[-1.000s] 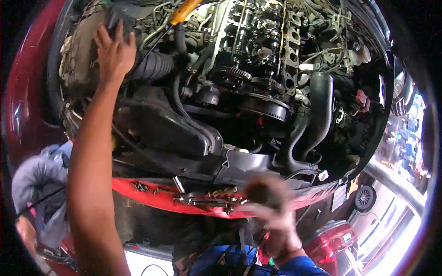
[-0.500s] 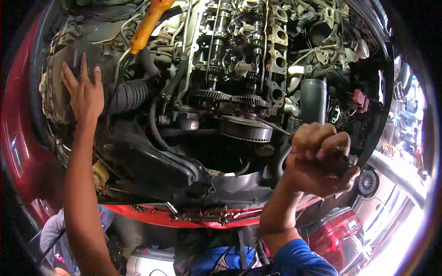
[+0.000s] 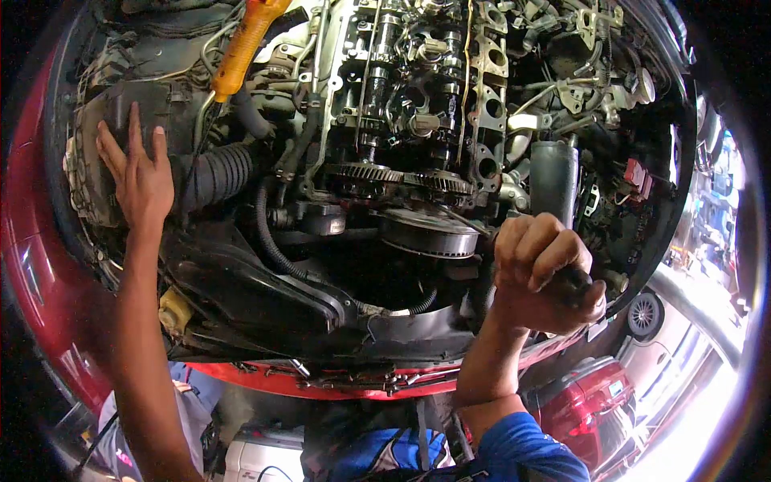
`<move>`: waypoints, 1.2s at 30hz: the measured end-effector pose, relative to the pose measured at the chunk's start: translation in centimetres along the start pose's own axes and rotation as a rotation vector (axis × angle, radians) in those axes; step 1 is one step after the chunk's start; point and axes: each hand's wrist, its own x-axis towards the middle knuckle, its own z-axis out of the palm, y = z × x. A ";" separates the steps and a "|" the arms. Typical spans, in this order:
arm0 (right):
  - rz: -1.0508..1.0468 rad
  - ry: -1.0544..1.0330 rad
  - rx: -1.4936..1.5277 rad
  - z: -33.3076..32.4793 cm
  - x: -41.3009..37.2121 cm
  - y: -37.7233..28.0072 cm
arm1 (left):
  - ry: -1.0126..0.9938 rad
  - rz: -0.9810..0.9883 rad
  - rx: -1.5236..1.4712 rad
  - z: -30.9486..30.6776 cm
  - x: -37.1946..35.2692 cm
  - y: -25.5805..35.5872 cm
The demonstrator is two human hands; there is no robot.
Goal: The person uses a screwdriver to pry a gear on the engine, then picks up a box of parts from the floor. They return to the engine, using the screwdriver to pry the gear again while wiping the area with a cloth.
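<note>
My left hand (image 3: 146, 181) lies with fingers spread on a dark plastic cover (image 3: 100, 120) at the engine bay's left. A ribbed black hose (image 3: 221, 175) runs beside it. My right hand (image 3: 542, 269) is closed around a dark-handled tool (image 3: 573, 279); its thin metal shaft (image 3: 464, 222) reaches leftward to the round pulley (image 3: 426, 234) at the front of the engine. Most of the handle is hidden by my fingers. Above the pulley are two toothed camshaft gears (image 3: 438, 183), with the exposed camshafts (image 3: 377, 88) running away behind them.
An orange work light (image 3: 241, 56) hangs over the engine at upper left. A dark cylinder (image 3: 554, 177) stands right of the engine. Several tools lie along the red front edge (image 3: 241, 379). Another person (image 3: 152, 426) is at lower left, and a red car (image 3: 586, 410) stands at lower right.
The view has shifted slightly. My right hand, still gripping the tool, appears a little further left. My left hand stays flat on the cover. The person at lower left has moved.
</note>
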 end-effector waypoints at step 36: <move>-0.037 -0.146 -0.048 -0.4 0.4 1.2 | 0.022 -0.022 0.007 0.4 -0.2 -0.2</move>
